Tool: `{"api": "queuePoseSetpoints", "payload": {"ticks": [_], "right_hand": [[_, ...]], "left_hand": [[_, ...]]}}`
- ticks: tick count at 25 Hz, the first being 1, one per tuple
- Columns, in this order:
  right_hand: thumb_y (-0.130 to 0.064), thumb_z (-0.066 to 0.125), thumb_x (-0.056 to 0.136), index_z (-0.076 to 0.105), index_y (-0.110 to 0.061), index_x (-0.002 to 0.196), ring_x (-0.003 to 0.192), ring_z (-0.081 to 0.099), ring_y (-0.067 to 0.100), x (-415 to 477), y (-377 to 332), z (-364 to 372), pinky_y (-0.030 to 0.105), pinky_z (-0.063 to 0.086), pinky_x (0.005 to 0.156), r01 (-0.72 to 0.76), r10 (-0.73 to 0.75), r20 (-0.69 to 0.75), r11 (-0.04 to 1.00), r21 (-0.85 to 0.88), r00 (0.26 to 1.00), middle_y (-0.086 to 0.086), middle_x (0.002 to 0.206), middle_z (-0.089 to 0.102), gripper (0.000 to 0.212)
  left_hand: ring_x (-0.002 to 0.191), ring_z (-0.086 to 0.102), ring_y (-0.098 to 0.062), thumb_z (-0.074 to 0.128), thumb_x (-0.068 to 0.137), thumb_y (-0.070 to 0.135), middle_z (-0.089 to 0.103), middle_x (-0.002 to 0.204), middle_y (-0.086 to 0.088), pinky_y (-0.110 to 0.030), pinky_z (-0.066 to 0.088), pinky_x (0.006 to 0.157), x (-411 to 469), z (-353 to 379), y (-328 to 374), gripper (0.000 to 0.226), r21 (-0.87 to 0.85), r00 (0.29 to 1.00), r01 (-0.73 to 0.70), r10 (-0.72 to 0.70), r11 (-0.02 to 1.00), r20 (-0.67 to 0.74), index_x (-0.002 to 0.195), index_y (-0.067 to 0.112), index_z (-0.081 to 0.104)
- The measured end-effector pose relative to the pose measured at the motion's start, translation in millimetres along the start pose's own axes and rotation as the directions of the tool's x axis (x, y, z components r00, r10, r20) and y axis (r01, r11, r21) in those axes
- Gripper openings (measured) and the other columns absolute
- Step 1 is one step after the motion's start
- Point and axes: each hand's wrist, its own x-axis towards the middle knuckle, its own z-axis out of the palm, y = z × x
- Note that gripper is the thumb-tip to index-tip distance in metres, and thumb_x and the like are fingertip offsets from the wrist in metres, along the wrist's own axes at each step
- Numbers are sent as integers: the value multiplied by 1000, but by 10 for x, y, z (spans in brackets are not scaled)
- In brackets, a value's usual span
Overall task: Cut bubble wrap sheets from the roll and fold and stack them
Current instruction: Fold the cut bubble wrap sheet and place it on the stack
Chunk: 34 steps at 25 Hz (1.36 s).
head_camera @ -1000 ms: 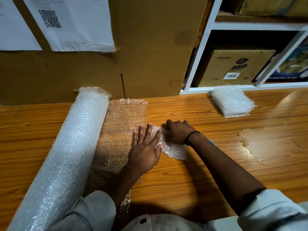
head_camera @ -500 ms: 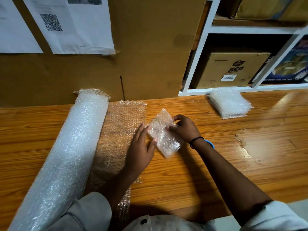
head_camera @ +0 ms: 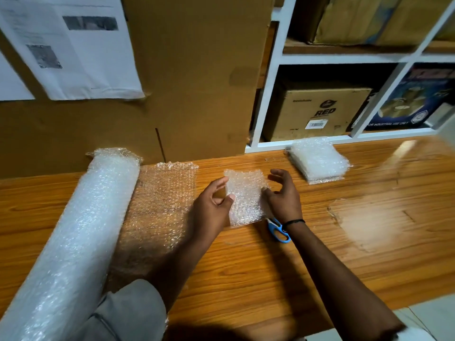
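Head view: a folded sheet held up between both hands, ready for stacking.

The left hand (head_camera: 211, 205) pinches the left edge of the folded sheet (head_camera: 246, 195) between thumb and fingers. The right hand (head_camera: 283, 195) grips the right edge low down, with its upper fingers spread loose and off the wrap. The sheet hangs just above the tabletop (head_camera: 246, 271), between the roll's unrolled flap (head_camera: 160, 205) and the stack (head_camera: 318, 159) at far right. Folding looks finished, so the next move is likely a carry far right to lay it squarely on the stack. The roll (head_camera: 81, 230) lies at left and blue-handled scissors (head_camera: 279, 231) under the right wrist. Behind the glossy wood stand a cardboard panel (head_camera: 197, 82) with papers (head_camera: 81, 50) on it and white shelves (head_camera: 275, 94) holding boxes.
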Motion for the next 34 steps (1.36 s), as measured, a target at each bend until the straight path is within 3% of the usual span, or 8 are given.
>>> {"api": "queuePoseSetpoints", "payload": {"ticks": [3, 5, 9, 14, 19, 24, 27, 34], "right_hand": [[2, 67, 91, 65, -11, 125, 96, 63, 8, 267, 9, -338, 4, 43, 74, 97, -105, -72, 990, -107, 992, 3, 129, 64, 37], [4, 65, 91, 69, -11, 118, 101, 65, 13, 517, 62, -643, 3, 46, 75, 126, -139, -99, 984, -124, 985, 7, 128, 64, 31], [1, 63, 91, 70, -25, 102, 84, 73, 20, 1158, 192, -1301, 43, 62, 80, 120, -128, -104, 990, -78, 986, 4, 120, 69, 29], [-3, 63, 91, 69, -29, 96, 78, 72, 20, 2039, 434, -1906, 39, 61, 80, 109, -118, -41, 980, -169, 992, 4, 117, 73, 27], [-6, 64, 94, 75, -16, 112, 114, 64, 25, 2534, 844, -2031, 22, 46, 95, 144, -108, 117, 919, -367, 987, 8, 135, 63, 23], [-15, 53, 100, 63, -20, 135, 146, 36, 35, 2624, 1026, -1974, 53, 36, 113, 334, -193, 279, 665, -668, 941, 8, 158, 43, 37], [-25, 43, 108, 45, -27, 153, 159, 10, 30, 2596, 1012, -1866, 54, 16, 124, 599, -241, 564, 500, -626, 790, 4, 171, 23, 46], [-38, 29, 111, 21, -22, 164, 160, 2, 32, 2283, 1085, -1442, 52, 3, 127, 523, -124, 575, 600, -605, 808, 4, 173, 13, 56]], "left_hand": [[59, 62, 2, 73, 94, 18, 74, 90, 16, -23, 49, 57, 204, 408, 238, 39, 1, 998, -9, 9, 1000, 55, 128, 37, 69], [65, 64, 4, 73, 92, 8, 73, 115, 10, -19, 50, 62, 369, 760, 428, 39, -25, 997, -36, 37, 999, 69, 125, 29, 72], [74, 66, 5, 73, 90, 2, 69, 130, 4, -12, 50, 69, 734, 1517, 759, 43, -9, 994, -74, 75, 997, 85, 127, 22, 71], [81, 72, -9, 74, 88, 5, 72, 100, 16, -22, 58, 76, 1251, 2440, 1025, 42, -26, 999, -44, 44, 999, 2, 128, 19, 71], [96, 67, -8, 80, 87, 16, 62, 138, 0, -15, 54, 84, 1531, 2925, 913, 41, 181, 998, 57, -49, 982, -48, 126, 20, 69], [133, 47, -26, 67, 94, 41, 47, 151, -1, -39, 42, 111, 1452, 3016, 801, 40, 467, 996, 63, -28, 882, -82, 131, 25, 64], [138, 42, -26, 62, 97, 46, 45, 154, -1, -40, 38, 113, 1462, 3018, 800, 48, 558, 997, 79, -67, 826, -41, 141, 25, 57], [137, 53, -22, 55, 103, 16, 54, 151, -11, -21, 38, 104, 1431, 2948, 768, 57, 311, 978, 197, -211, 930, 9, 158, 15, 38]]}}
